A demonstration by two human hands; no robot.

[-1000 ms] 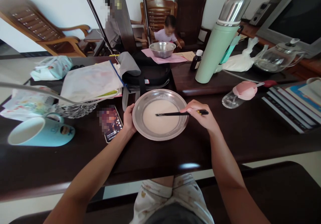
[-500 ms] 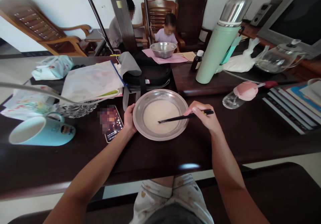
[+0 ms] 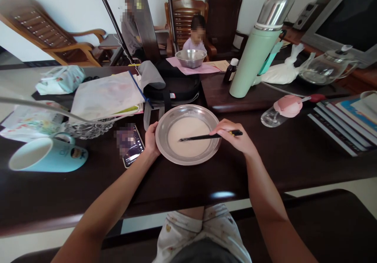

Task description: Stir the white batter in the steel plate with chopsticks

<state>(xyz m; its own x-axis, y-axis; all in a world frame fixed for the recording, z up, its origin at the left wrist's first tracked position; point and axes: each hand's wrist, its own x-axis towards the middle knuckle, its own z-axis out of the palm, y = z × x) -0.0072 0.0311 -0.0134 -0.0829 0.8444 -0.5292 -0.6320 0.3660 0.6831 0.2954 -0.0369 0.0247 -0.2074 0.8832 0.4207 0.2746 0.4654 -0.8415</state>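
A round metal bowl (image 3: 165, 147) rests on the dark wooden table, with a pale, milky liquid (image 3: 191, 147) in it. My left hand (image 3: 151, 139) grips the bowl's left rim, its fingers partly hidden behind the edge. Black chopsticks (image 3: 203, 137) are pinched in my right hand (image 3: 234, 135) above the bowl's right side. Their tips reach into the liquid left of its middle. Just left of my left hand lies a phone (image 3: 133, 147) with its screen lit.
A light-blue mug (image 3: 55, 157) stands at the left. Papers (image 3: 106, 96) and a black case (image 3: 179, 88) lie behind the bowl. Farther right are a green thermos (image 3: 255, 60), a pink-lidded cup (image 3: 281, 111) and stacked books (image 3: 344, 125). Two people sit beyond the table, near another metal bowl (image 3: 191, 59).
My right hand and the chopsticks have moved left, bringing the tips further left in the liquid. My left hand keeps its hold on the bowl. A person in the background has shifted left.
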